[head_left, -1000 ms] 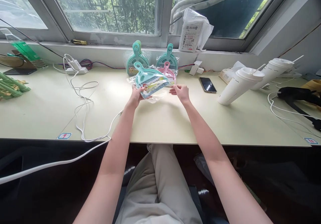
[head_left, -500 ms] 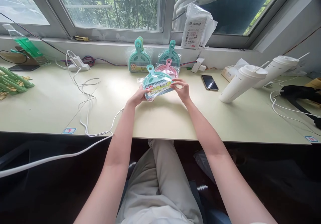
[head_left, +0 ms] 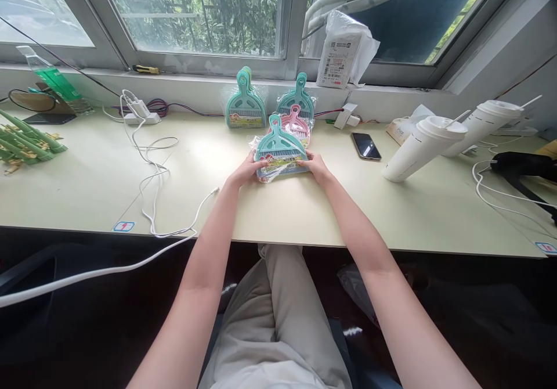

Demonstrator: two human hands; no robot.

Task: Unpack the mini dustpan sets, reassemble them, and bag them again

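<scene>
Between my two hands is a teal dustpan-and-brush set (head_left: 281, 145) in clear plastic wrap, its handle up and its printed label facing me. My left hand (head_left: 246, 168) grips its left edge, thumb on the front. On the opposite edge my right hand (head_left: 317, 165) is closed the same way. Close behind it stands a pink dustpan set (head_left: 296, 123), partly covered by the held one. Another teal set (head_left: 299, 98) leans at the wall behind the pink one. To the left, wrapped teal dustpans (head_left: 245, 101) stand one behind another.
A phone (head_left: 366, 146) lies right of my hands, near two white lidded cups (head_left: 422, 148) with straws. White cables (head_left: 152, 171) snake across the table (head_left: 278, 215) at left, from a power strip (head_left: 141, 116). A wrapped package (head_left: 339, 58) stands on the sill.
The held dustpan set has turned from tilted to nearly upright and moved slightly right. My right hand has shifted from pinching its upper right corner to gripping its right side.
</scene>
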